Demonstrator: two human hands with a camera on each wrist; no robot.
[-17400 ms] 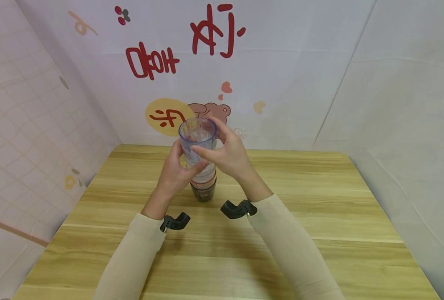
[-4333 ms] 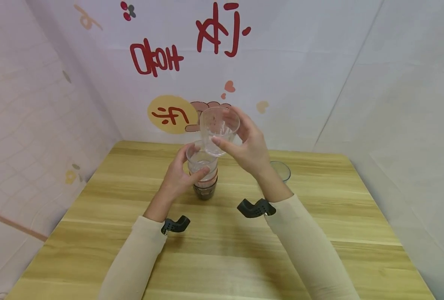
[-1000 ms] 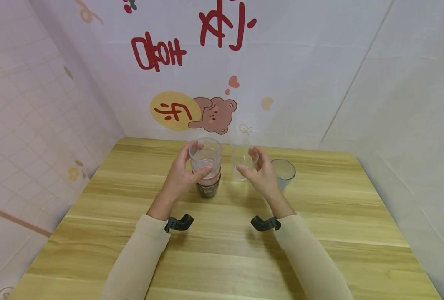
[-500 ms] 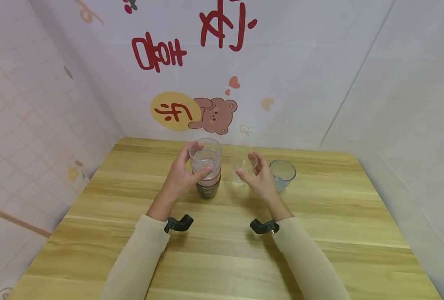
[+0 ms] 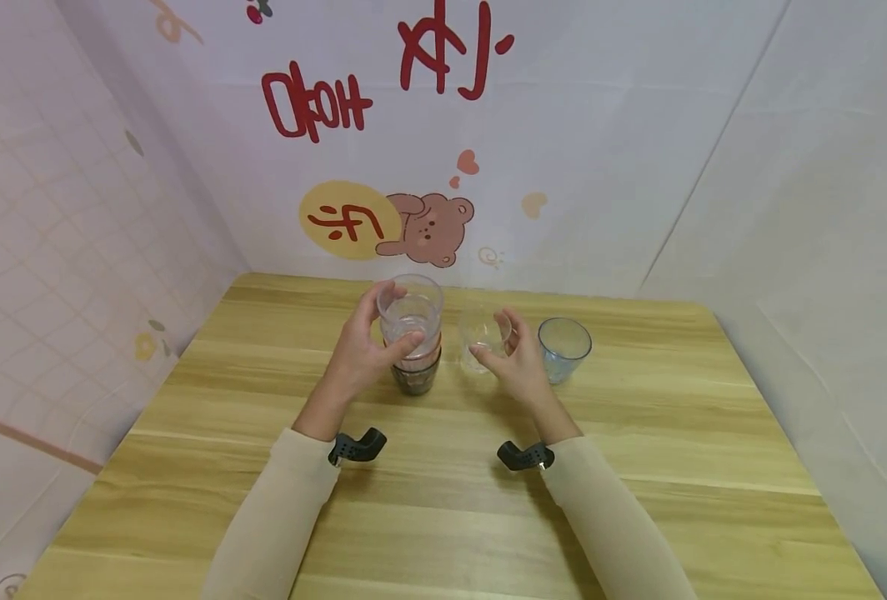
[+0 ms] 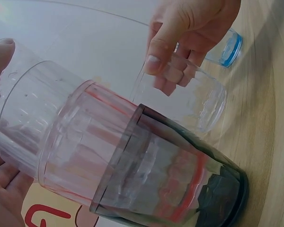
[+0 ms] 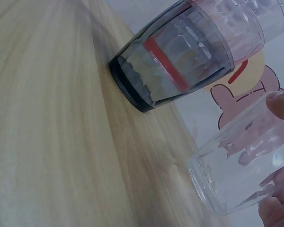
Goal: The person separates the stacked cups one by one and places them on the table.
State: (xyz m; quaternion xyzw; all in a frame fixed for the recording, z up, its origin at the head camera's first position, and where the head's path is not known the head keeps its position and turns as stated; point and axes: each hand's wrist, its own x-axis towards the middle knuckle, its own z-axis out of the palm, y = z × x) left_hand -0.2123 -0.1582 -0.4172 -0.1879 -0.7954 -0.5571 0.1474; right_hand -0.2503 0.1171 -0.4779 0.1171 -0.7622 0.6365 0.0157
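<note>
My left hand grips the upper part of an upright stack of plastic cups. A clear cup is at the top, a pink cup below it, and a dark grey cup at the bottom, on the table. Just right of the stack, my right hand holds another clear cup, thumb on the near side and fingers behind. That cup is upright and low over the table; whether its base touches the wood I cannot tell. The stack and this cup stand apart.
A blue-tinted cup stands upright on the wooden table, just right of my right hand. Behind the table's far edge rises a white printed backdrop, with further white panels at both sides.
Since the earliest frame, the blue-rimmed cup has left the stack's top and now stands at right. A clear cup came off after it; my right hand has lowered it beside the stack.
</note>
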